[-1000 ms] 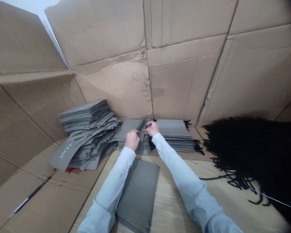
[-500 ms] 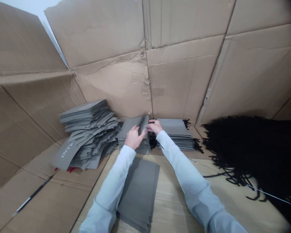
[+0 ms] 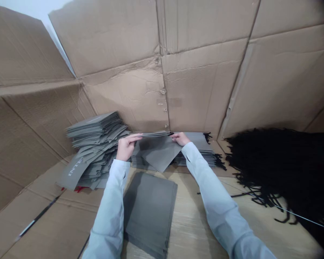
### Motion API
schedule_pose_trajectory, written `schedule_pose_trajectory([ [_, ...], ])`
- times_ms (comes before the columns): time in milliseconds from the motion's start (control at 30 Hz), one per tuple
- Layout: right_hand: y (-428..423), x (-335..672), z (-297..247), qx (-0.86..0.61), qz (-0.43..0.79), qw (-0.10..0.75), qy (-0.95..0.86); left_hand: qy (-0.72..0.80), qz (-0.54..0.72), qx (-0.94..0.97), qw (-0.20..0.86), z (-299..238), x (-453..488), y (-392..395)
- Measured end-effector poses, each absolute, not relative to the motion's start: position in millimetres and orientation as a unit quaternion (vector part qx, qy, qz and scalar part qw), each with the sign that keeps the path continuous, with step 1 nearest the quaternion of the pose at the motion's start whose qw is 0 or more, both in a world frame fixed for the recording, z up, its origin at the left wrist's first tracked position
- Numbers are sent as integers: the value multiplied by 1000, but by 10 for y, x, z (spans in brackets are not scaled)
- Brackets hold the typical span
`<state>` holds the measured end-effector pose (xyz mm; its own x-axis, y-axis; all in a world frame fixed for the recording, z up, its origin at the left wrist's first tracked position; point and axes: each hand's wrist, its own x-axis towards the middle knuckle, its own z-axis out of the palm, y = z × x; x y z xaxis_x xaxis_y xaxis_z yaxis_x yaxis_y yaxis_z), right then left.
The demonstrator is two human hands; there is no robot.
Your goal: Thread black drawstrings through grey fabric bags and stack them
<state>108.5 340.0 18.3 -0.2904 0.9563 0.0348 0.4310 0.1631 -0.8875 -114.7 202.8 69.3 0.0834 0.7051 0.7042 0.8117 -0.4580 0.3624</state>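
My left hand (image 3: 128, 145) and my right hand (image 3: 180, 138) grip opposite ends of several flat grey paper bags (image 3: 159, 153). These are lifted and tilted, with their upper edges towards the cardboard wall and one corner hanging down. A bit of black cord shows at the edge near my right fingers. Partly hidden beneath them is a grey stack (image 3: 144, 163). Close to my right wrist sits another stack of grey bags (image 3: 198, 144) with black cord ends sticking out. Nearer to me on the table lies a flat pile of plain grey bags (image 3: 151, 212).
A tall, uneven heap of grey bags (image 3: 97, 129) leans at the left, one showing white lettering. At the right spreads a big mass of black cords (image 3: 280, 169), with a thin metal rod (image 3: 299, 216) over its front. Tall cardboard walls (image 3: 202, 82) enclose the table (image 3: 191, 223).
My hands have moved apart, the left going leftwards and the right slightly rightwards. The grey bags between them have come up off the middle stack and now slant towards me.
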Motion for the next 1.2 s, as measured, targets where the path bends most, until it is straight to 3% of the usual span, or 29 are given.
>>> schedule_pose_trajectory([
  [233, 3392, 1209, 284, -391, 533, 277, -698, -542, -524, -647, 116, 635, -1056, 2084],
  [367, 3273, 1187, 341, -293, 695, 237, -612, -507, -605, -613, 15, 618, -1112, 2104],
  [567, 3058, 880, 391, -294, 772, 402, -396, -427, -606, -637, -210, 550, -1090, 2118],
  [733, 2925, 674, 463, -202, 833, 467, -220, -449, -643, -585, -208, 418, -888, 2228],
  [833, 2799, 538, 449, -227, 824, 462, -237, -437, -748, -454, -208, 346, -839, 2321],
  [967, 2731, 469, 429, -345, 752, 394, -399, -412, -811, -362, -204, 400, -927, 2318],
  [1133, 2848, 696, 553, -294, 662, 523, -449, -429, -784, -420, -159, 656, -1068, 2106],
  [1200, 2884, 826, 625, -261, 641, 536, -484, -447, -751, -467, -135, 751, -1079, 2014],
])
